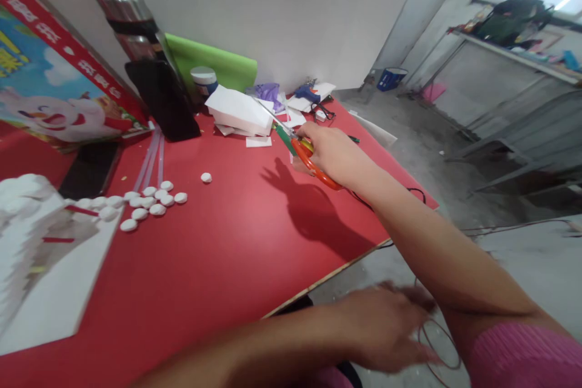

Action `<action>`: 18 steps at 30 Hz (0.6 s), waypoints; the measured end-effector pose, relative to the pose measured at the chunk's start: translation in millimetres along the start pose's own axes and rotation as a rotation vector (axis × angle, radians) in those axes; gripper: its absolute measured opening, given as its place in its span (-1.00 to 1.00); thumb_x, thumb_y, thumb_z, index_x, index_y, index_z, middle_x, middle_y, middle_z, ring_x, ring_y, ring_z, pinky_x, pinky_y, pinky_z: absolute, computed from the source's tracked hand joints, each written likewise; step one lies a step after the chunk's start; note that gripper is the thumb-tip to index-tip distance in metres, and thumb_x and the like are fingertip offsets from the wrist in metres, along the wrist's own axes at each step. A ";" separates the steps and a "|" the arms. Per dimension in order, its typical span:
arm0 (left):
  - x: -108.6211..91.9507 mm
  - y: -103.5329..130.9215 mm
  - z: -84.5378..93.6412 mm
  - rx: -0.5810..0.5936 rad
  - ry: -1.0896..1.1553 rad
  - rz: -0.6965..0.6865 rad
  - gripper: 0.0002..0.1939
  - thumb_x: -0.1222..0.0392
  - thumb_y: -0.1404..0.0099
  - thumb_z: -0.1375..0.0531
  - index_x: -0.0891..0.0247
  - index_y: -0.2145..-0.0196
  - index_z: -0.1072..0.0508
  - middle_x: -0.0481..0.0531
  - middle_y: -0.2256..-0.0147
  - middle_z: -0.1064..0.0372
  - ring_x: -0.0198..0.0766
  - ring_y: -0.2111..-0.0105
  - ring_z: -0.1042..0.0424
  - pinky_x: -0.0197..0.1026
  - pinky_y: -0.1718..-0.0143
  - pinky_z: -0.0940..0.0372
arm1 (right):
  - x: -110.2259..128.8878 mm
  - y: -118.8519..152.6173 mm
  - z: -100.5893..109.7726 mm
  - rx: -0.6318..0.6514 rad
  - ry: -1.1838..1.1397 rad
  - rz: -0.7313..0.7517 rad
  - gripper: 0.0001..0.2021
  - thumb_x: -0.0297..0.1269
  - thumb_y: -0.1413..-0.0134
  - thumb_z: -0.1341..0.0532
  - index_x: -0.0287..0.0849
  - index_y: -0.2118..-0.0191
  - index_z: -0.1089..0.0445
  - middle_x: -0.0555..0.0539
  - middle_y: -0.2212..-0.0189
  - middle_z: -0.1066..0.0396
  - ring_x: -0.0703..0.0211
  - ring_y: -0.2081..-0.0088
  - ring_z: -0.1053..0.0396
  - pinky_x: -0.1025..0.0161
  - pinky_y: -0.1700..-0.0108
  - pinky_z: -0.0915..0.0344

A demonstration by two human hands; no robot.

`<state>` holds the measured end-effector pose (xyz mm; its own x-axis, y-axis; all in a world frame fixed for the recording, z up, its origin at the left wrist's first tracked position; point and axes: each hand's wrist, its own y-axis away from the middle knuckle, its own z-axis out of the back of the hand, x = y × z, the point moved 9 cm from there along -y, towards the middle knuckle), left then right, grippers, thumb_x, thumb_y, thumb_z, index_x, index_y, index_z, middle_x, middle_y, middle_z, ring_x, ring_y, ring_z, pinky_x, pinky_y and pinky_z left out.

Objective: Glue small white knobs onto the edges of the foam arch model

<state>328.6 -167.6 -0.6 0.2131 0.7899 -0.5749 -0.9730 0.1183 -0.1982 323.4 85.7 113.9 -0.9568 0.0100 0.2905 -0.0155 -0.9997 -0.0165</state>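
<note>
My right hand (339,151) reaches over the right half of the red table, its fingers closed on a pair of scissors (311,168) with orange handles. The blades point up and left, towards a stack of folded white paper (240,110). A green strip-like object (284,138) shows beside the blades; whether the hand also holds it I cannot tell. My left hand (386,324) is off the table's front edge, below my right forearm, slightly blurred. Its fingers are apart, and nothing shows in them.
White round pieces (157,209) lie in a group at left, beside a white model-like structure (54,291). Behind are a phone (91,170), a steel flask (122,9), a picture box (59,85), a white-lidded jar (204,80), a blue glue gun (308,94) and glasses (324,113).
</note>
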 end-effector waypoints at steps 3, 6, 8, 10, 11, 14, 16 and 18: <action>-36.2 -4.1 -19.1 0.071 -0.165 -0.321 -0.66 0.09 -0.57 -0.11 0.19 -0.09 -0.61 0.07 -0.27 -0.50 -0.10 -0.38 -0.32 0.14 -0.39 -0.24 | 7.0 8.0 -10.3 0.055 0.040 0.004 -0.71 -0.26 -0.28 -0.33 -0.20 -0.06 -0.45 -0.22 0.16 -0.62 -0.08 0.15 -0.52 0.21 0.29 -0.08; -27.6 29.2 3.2 -0.033 -0.225 -0.316 -0.76 0.15 -0.55 -0.16 0.12 0.12 -0.67 0.06 -0.24 -0.53 -0.14 -0.29 -0.45 -0.03 -0.26 -0.38 | 8.5 21.6 -29.5 0.147 0.074 0.021 -0.81 -0.34 -0.33 -0.24 -0.22 -0.01 -0.43 -0.23 0.16 -0.63 -0.05 0.19 -0.54 0.21 0.29 -0.08; -10.6 64.0 32.0 -0.101 -0.195 -0.174 -0.76 0.16 -0.56 -0.15 0.14 0.06 -0.64 0.11 -0.19 -0.57 -0.16 -0.10 -0.59 -0.13 -0.10 -0.48 | 6.6 31.3 -44.1 0.192 0.103 0.041 -0.83 -0.38 -0.35 -0.19 -0.22 0.00 -0.41 -0.23 0.16 -0.63 -0.05 0.18 -0.55 0.20 0.27 -0.10; 7.3 105.1 66.1 -0.192 -0.174 0.022 -0.72 0.20 -0.54 -0.15 0.20 -0.11 -0.57 0.20 -0.13 -0.60 -0.14 0.03 -0.65 -0.14 0.02 -0.54 | 1.3 39.4 -58.0 0.213 0.141 0.034 -0.81 -0.39 -0.36 -0.15 -0.24 -0.03 -0.38 -0.24 0.17 -0.62 -0.07 0.16 -0.57 0.19 0.26 -0.12; 12.8 126.9 83.7 -0.257 -0.177 0.098 -0.66 0.23 -0.53 -0.13 0.24 -0.19 -0.51 0.23 -0.13 -0.60 -0.12 0.03 -0.66 -0.12 0.03 -0.55 | -1.4 42.8 -65.6 0.230 0.168 0.029 -0.80 -0.39 -0.37 -0.14 -0.26 -0.04 -0.37 -0.26 0.16 -0.61 -0.10 0.15 -0.57 0.19 0.26 -0.12; 20.7 191.3 131.9 -0.525 -0.261 0.267 -0.63 0.31 -0.53 -0.11 0.26 -0.24 -0.44 0.21 -0.07 -0.64 -0.14 0.03 -0.67 -0.14 0.03 -0.57 | -12.1 48.4 -82.9 0.234 0.249 -0.031 -0.76 -0.33 -0.41 -0.11 -0.28 -0.09 -0.35 -0.31 0.11 -0.59 -0.18 0.10 -0.59 0.17 0.27 -0.13; 22.1 225.8 148.0 -0.639 -0.385 0.345 -0.64 0.33 -0.52 -0.12 0.20 -0.20 -0.46 0.16 -0.03 -0.66 -0.16 0.04 -0.68 -0.16 0.03 -0.58 | -18.4 49.2 -90.2 0.220 0.284 -0.078 -0.75 -0.31 -0.43 -0.12 -0.26 -0.11 -0.33 -0.31 0.09 -0.57 -0.19 0.10 -0.60 0.17 0.28 -0.14; 26.4 251.1 151.7 -0.677 -0.465 0.414 -0.63 0.35 -0.52 -0.11 0.14 -0.19 -0.50 0.10 -0.01 -0.68 -0.18 0.04 -0.69 -0.18 0.03 -0.59 | -22.0 49.1 -92.7 0.193 0.306 -0.112 -0.74 -0.24 -0.44 -0.15 -0.23 -0.13 -0.31 -0.30 0.07 -0.57 -0.18 0.09 -0.60 0.18 0.30 -0.15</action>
<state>76.5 -25.7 54.9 -0.3407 0.8703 -0.3556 -0.6730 -0.4899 -0.5542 316.8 38.3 18.0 -0.9952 0.0957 -0.0197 -0.0977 -0.9772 0.1885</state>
